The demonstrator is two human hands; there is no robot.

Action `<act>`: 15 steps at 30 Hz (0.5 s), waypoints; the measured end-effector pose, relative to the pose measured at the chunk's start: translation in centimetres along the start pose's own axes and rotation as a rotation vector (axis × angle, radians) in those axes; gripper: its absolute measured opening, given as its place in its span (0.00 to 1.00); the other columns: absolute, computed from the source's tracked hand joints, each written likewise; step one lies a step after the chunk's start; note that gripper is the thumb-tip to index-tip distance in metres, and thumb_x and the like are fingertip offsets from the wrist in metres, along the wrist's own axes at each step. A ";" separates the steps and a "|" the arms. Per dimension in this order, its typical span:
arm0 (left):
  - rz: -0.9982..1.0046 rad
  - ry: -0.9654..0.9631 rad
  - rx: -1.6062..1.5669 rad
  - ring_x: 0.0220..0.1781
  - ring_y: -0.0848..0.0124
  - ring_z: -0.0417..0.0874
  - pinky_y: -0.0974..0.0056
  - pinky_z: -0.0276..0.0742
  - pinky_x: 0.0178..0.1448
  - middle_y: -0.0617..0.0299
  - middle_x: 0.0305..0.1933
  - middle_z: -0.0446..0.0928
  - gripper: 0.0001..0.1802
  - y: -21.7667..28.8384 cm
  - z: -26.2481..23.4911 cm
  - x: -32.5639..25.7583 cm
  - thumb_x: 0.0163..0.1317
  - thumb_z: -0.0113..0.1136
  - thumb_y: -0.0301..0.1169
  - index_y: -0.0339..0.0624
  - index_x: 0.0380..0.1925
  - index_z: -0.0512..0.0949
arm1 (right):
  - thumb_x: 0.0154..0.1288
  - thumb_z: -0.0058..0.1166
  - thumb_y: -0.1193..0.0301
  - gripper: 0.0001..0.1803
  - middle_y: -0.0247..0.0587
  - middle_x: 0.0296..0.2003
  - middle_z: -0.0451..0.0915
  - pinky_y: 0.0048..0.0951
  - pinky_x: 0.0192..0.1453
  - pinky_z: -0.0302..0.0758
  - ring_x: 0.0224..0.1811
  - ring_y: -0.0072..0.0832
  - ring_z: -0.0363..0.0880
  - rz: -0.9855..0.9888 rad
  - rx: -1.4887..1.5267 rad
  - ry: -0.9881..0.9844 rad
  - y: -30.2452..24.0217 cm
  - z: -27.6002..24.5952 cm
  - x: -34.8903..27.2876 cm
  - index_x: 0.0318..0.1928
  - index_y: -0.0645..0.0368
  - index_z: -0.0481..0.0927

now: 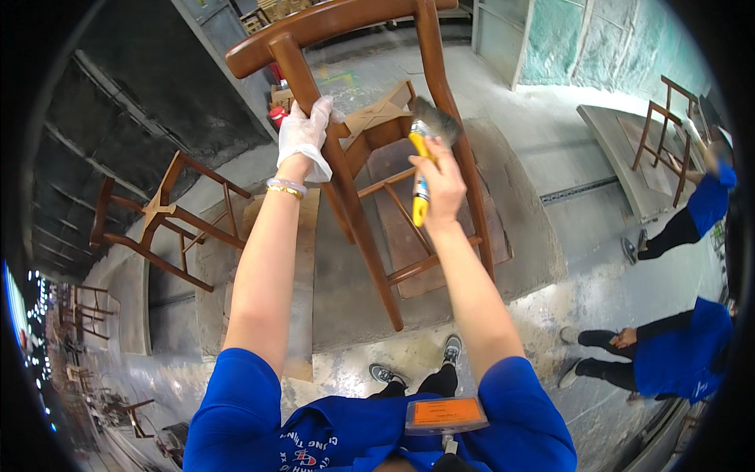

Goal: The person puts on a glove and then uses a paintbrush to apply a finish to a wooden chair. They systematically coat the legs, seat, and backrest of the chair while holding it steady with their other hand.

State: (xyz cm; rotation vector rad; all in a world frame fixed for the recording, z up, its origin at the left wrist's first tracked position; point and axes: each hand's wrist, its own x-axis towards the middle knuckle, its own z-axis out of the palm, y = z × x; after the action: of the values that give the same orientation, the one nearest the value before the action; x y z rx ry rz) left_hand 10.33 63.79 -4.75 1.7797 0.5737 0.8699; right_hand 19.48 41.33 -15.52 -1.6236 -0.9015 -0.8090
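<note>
A brown wooden chair frame (355, 224) with a curved top rail stands in front of me, tilted in the view. My left hand (301, 140), in a thin translucent glove, is closed round its left post below the top rail. In my bare right hand (443, 189) is a paintbrush (419, 140) with a yellow handle and wide dark bristles. Those bristles are beside the inner side of the right post; whether they touch it I cannot tell. Brown paper or tape (381, 112) covers part of the chair between the posts.
Under the chair lies a grey platform (527, 236) with a board on it. Another chair frame (193, 216) stands at the left. At the right, one person (692, 212) works by a further chair (664, 141); another person (676, 346) stands nearer. A red container (278, 114) sits beyond my left hand.
</note>
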 end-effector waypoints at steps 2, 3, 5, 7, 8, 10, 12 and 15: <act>-0.061 0.022 0.023 0.45 0.74 0.84 0.66 0.78 0.53 0.63 0.38 0.88 0.21 0.0 0.1 -0.2 0.75 0.64 0.47 0.41 0.53 0.78 | 0.55 0.67 0.83 0.12 0.41 0.59 0.87 0.35 0.67 0.83 0.66 0.40 0.85 0.132 0.015 -0.169 -1.1 2.5 0.4 0.39 0.55 0.90; -0.096 0.034 0.033 0.45 0.75 0.84 0.66 0.78 0.54 0.63 0.38 0.88 0.21 0.1 0.1 -0.2 0.75 0.64 0.47 0.41 0.52 0.78 | 0.59 0.67 0.83 0.10 0.45 0.58 0.87 0.34 0.66 0.82 0.64 0.40 0.86 0.189 0.148 -0.239 -1.7 3.4 0.0 0.40 0.56 0.91; -0.048 0.049 0.016 0.44 0.75 0.84 0.66 0.78 0.54 0.63 0.39 0.87 0.20 0.2 0.3 -0.2 0.76 0.63 0.46 0.40 0.52 0.78 | 0.63 0.67 0.83 0.07 0.48 0.56 0.86 0.34 0.67 0.80 0.62 0.38 0.85 0.242 0.689 -0.257 -1.7 4.1 -0.5 0.40 0.59 0.90; -0.059 0.062 -0.009 0.44 0.75 0.83 0.66 0.78 0.54 0.63 0.39 0.87 0.19 0.4 0.4 0.0 0.77 0.63 0.45 0.41 0.52 0.78 | 0.64 0.68 0.82 0.06 0.49 0.55 0.85 0.34 0.67 0.77 0.61 0.36 0.83 0.320 1.028 -0.258 -0.4 3.7 -0.6 0.40 0.61 0.90; -0.039 0.072 0.004 0.44 0.75 0.83 0.66 0.78 0.54 0.64 0.39 0.87 0.19 0.5 0.5 0.0 0.77 0.62 0.45 0.40 0.52 0.78 | 0.63 0.68 0.83 0.07 0.48 0.56 0.85 0.36 0.66 0.77 0.62 0.36 0.83 0.389 1.092 -0.265 1.0 3.2 -0.1 0.41 0.63 0.90; -0.010 0.078 0.029 0.44 0.75 0.83 0.66 0.78 0.55 0.64 0.39 0.87 0.18 0.7 0.7 -0.1 0.77 0.62 0.44 0.40 0.51 0.78 | 0.63 0.68 0.84 0.08 0.49 0.55 0.86 0.32 0.63 0.80 0.57 0.36 0.86 0.359 0.883 -0.276 3.8 2.4 1.4 0.40 0.59 0.91; -0.023 0.071 0.019 0.44 0.75 0.83 0.66 0.77 0.55 0.64 0.39 0.87 0.18 1.0 0.9 -0.3 0.77 0.62 0.45 0.40 0.50 0.78 | 0.62 0.67 0.86 0.09 0.50 0.54 0.86 0.30 0.59 0.84 0.54 0.38 0.89 0.162 0.492 -0.116 5.6 1.4 1.9 0.39 0.58 0.90; -0.037 0.097 -0.022 0.39 0.78 0.78 0.69 0.73 0.46 0.67 0.37 0.86 0.18 1.3 1.2 -0.3 0.76 0.64 0.45 0.42 0.50 0.81 | 0.57 0.67 0.86 0.11 0.52 0.52 0.86 0.38 0.55 0.90 0.54 0.48 0.91 -0.049 0.163 0.226 5.9 0.2 0.5 0.32 0.54 0.89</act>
State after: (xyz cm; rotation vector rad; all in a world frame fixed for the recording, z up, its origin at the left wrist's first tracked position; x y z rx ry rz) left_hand 11.06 62.36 -3.87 1.7086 0.6554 0.9368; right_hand 24.85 40.69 -17.86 -1.3438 -0.8260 -0.9092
